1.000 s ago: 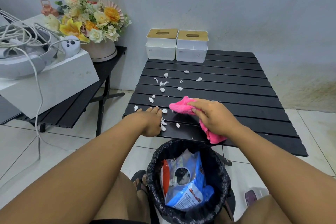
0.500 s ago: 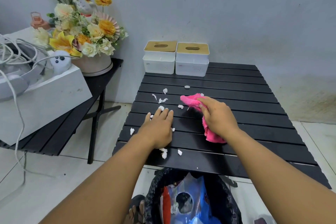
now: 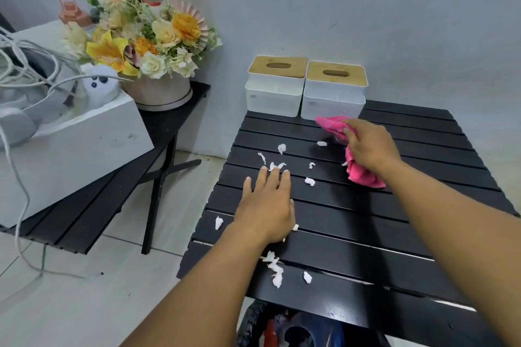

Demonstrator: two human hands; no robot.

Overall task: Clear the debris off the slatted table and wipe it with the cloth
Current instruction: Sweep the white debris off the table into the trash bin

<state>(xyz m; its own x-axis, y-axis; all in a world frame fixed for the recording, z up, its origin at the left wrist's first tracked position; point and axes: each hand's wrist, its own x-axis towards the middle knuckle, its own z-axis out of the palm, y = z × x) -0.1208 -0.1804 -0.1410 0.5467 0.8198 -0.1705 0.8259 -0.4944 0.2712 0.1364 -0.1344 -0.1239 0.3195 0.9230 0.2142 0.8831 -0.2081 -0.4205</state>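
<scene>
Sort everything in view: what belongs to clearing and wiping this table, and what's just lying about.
Job: slatted table, white debris scraps, pink cloth gripped by the right hand, left hand flat on the slats, lined bin below.
Lying about: two tissue boxes, flower arrangement, white box with cables, side table.

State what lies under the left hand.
The left hand lies flat on the table. White scraps peek out at its thumb side. Whether more lie beneath the palm cannot be seen.
</scene>
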